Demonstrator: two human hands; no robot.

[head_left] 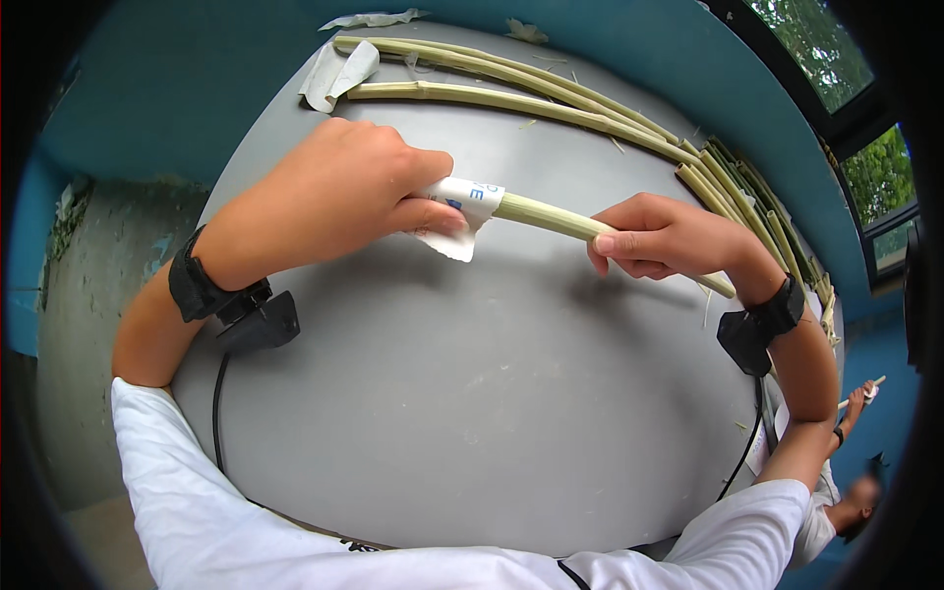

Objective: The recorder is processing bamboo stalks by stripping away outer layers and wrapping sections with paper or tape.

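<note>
A pale green bamboo stick (551,216) is held up slantwise above the grey table. My left hand (369,187) is closed round a piece of white paper with blue print (482,200), which is folded over the stick's left part; thumb and forefinger press it there. The paper hides that end of the stick, and its underside does not show. Further along, my right hand (674,236) grips the bare stick between thumb and fingers. The stick's right end pokes out beyond this hand, tilted a little downward.
Long bamboo sticks (492,96) lie along the table's far edge, beside crumpled pale sheets (339,74). Several shorter sticks (733,187) are bunched at the far right. Black cables run from both wrist devices (261,323). Another person (851,501) works at the right, beyond the grey table (472,413).
</note>
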